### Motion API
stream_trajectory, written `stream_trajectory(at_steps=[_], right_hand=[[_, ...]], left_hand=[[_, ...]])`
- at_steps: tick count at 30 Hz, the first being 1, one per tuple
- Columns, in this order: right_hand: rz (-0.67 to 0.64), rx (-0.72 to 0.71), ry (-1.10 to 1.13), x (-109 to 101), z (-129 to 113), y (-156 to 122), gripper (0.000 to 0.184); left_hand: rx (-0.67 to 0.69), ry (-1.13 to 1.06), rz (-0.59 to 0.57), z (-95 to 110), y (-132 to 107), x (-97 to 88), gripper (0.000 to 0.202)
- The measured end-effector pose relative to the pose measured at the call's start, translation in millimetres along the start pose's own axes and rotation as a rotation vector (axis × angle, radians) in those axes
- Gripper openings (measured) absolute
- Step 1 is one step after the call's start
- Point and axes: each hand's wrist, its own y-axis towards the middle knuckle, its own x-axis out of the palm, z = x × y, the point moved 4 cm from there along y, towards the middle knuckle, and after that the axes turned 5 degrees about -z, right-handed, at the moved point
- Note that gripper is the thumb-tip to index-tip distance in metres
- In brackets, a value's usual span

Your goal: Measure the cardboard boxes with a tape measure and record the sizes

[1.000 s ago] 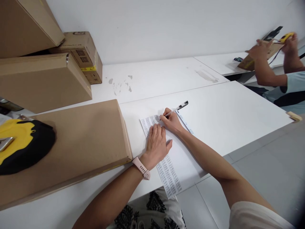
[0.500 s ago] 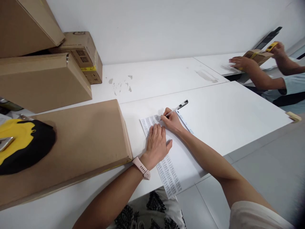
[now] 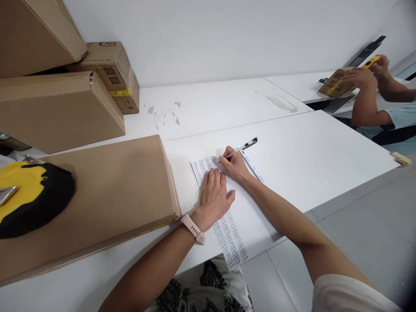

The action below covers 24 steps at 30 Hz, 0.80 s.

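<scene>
A printed sheet (image 3: pixel 229 236) with rows of small text lies on the white table (image 3: pixel 312 160), its near end hanging over the table's front edge. My left hand (image 3: pixel 212 197) rests flat on the sheet, fingers stretched out, a pink watch on the wrist. My right hand (image 3: pixel 234 164) is closed round a pen (image 3: pixel 242 147) with a black cap end, its tip touching the top of the sheet.
A large flat cardboard box (image 3: pixel 107 195) lies left of the sheet, with a yellow and black object (image 3: pixel 29 195) on it. More cardboard boxes (image 3: pixel 61 108) stack at the back left. At the far right another person's hands (image 3: pixel 360 78) hold a small box (image 3: pixel 338 84).
My hands and the pen have hardly moved. The other person at the far right has shifted the small box and both hands about.
</scene>
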Motion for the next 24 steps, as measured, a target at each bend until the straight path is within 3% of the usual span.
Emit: stream_trajectory(at_steps=[24], right_hand=[[-0.006, 0.019, 0.018, -0.9, -3.0, 0.2, 0.017]], left_hand=[[0.006, -0.015, 0.012, -0.3, -0.1, 1.7, 0.061]])
